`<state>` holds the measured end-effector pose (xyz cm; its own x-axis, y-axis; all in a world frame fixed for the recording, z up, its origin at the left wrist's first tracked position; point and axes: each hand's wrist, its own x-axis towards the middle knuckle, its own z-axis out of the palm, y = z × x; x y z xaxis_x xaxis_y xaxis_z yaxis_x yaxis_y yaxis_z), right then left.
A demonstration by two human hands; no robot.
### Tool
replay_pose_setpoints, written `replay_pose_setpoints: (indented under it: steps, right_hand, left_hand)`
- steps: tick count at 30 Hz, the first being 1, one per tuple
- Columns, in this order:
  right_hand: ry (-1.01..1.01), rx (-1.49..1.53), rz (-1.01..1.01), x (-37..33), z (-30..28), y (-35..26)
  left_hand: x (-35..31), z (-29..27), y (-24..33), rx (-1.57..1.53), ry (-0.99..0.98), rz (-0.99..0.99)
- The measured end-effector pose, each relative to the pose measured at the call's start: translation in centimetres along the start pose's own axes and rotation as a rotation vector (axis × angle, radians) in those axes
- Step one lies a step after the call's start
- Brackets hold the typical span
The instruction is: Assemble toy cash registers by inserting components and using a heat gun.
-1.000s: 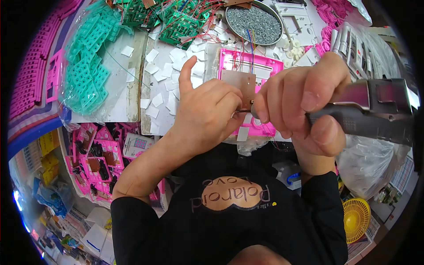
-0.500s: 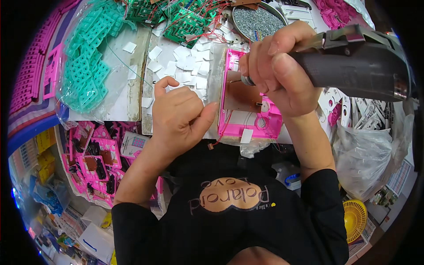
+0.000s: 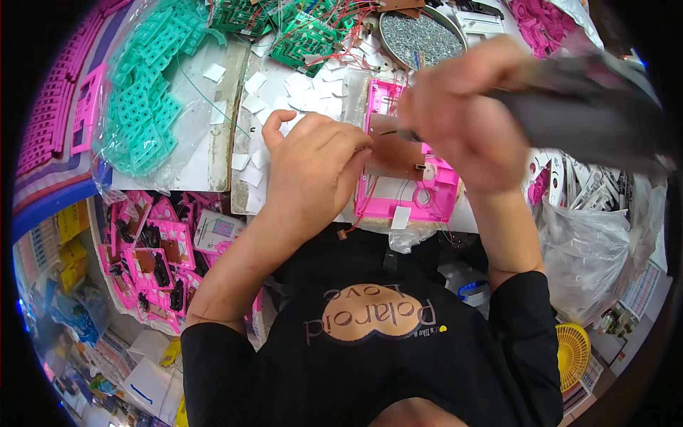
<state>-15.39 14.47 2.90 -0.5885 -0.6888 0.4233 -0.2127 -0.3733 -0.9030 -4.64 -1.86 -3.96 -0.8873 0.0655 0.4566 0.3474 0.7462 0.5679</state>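
Observation:
A pink plastic casing (image 3: 440, 206) lies on the bench with a brown circuit board (image 3: 397, 155) inside it. My right hand (image 3: 473, 117) is closed around a dark electric screwdriver (image 3: 583, 107), smeared by motion. The thin bit points left over the upper part of the board; whether it touches a screw cannot be made out. At the casing's left edge is my left hand (image 3: 309, 167), thumb and fingertips brought together by the board. Anything pinched there is too small to see. A small white square (image 3: 400, 217) rests on the casing's near edge.
White paper squares (image 3: 306, 92) lie scattered left of the casing. Behind are green circuit boards (image 3: 306, 43) with red wires and a round tray of screws (image 3: 423, 39). Teal keypads (image 3: 146, 107) fill a bag at left. Below it, a box holds pink assemblies (image 3: 167, 242).
My left hand has moved right, to the casing's edge, and its fingertips have come together. My right hand and the screwdriver have shifted slightly right and are now blurred.

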Motion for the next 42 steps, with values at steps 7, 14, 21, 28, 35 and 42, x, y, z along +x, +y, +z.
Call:
replay_pose_setpoints:
  steps: [7,14,21,28,35,42]
  right_hand:
    - [-0.037,0.16,-0.042,-0.9,0.8,-3.1]
    - [0.107,0.026,0.034,-4.3,0.7,-1.5]
    - [-0.004,-0.311,0.131,-4.8,1.1,-0.8]
    - [0.109,-0.098,0.129,-4.3,0.8,-0.8]
    - [0.469,-0.624,-0.091,-5.3,-0.5,-4.6]
    - [0.126,-0.563,0.586,-8.7,0.6,-0.9]
  left_hand:
    - [0.3,0.3,1.6,-0.065,-0.067,0.038]
    - [0.1,-0.3,2.5,-0.073,-0.019,-0.025]
    - [-2.1,-1.7,1.2,-0.023,-0.062,-0.011]
    - [-2.5,-0.4,5.0,-0.066,-0.274,0.091]
    - [-1.0,-0.1,3.4,-0.044,-0.219,0.093]
    - [0.0,-1.4,2.6,-0.957,-0.431,-0.759]
